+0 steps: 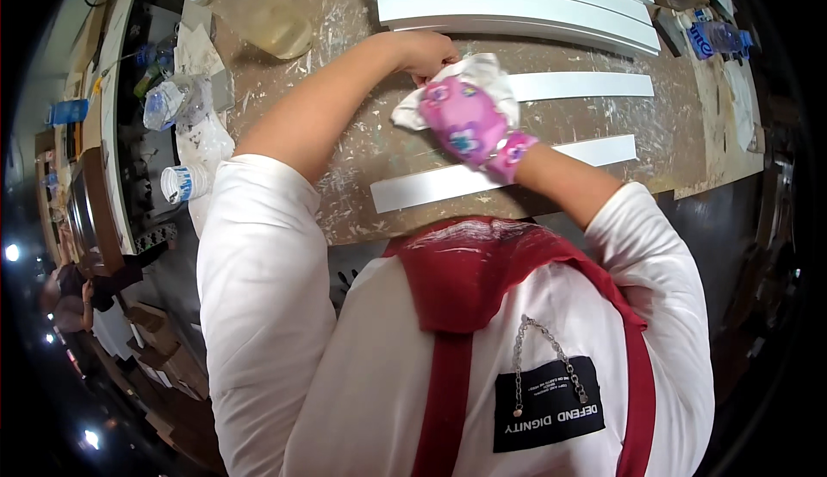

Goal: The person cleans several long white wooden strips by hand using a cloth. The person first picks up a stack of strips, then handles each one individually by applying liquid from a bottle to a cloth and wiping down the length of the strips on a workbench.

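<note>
One head camera looks steeply down (close) at the workbench (362,12)

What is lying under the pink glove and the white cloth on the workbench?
Two white strips lie on the paint-spattered workbench beneath the gloved right hand and white cloth. The bench directly under the cloth is covered.

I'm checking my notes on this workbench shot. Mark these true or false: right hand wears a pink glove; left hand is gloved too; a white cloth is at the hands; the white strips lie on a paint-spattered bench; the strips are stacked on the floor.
1. The right hand wears a pink patterned glove: true.
2. The left hand is gloved too: false, it is bare.
3. A white cloth is bunched between the hands: true.
4. White strips lie on a paint-spattered bench: true.
5. The strips are stacked on the floor: false, they lie on the bench.
</note>
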Motion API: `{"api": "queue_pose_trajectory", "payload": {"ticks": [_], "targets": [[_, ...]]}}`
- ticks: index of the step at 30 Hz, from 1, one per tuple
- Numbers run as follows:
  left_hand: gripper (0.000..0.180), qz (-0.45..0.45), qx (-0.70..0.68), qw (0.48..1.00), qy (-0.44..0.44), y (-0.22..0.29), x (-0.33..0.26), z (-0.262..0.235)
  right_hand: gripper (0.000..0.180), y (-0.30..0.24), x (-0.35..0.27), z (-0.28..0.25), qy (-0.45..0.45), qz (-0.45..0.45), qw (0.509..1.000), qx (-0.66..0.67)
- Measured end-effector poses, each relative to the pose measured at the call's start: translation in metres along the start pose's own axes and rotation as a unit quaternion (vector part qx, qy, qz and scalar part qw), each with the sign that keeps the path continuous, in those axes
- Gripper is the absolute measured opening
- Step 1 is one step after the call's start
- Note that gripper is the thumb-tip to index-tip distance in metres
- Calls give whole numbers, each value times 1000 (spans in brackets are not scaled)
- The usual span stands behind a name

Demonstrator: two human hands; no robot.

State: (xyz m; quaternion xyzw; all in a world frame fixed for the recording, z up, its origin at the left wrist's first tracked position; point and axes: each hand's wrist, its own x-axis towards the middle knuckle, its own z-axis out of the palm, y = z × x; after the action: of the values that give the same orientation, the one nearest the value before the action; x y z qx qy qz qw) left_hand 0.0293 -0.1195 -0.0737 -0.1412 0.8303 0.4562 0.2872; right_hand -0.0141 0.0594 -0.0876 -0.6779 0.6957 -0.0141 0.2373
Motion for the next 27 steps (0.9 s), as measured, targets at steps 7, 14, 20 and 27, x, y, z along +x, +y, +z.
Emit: {"api": "queue_pose_trajectory", "payload": {"ticks": [7, 14, 20, 27], "targets": [[30, 12, 24, 1000, 4, -4, 6, 0, 22, 16, -9, -15, 117, -76, 988, -72], [18, 67, 31, 997, 16, -4, -8, 0, 19, 5, 4, -15, 120, -39, 990, 61], [24, 16, -31, 999, -10, 2, -13, 3, 21, 152, -101, -74, 155, 124, 980, -34], [23, -6, -29, 999, -30, 1, -14, 0, 25, 203, -131, -106, 197, 203, 957, 57]]}}
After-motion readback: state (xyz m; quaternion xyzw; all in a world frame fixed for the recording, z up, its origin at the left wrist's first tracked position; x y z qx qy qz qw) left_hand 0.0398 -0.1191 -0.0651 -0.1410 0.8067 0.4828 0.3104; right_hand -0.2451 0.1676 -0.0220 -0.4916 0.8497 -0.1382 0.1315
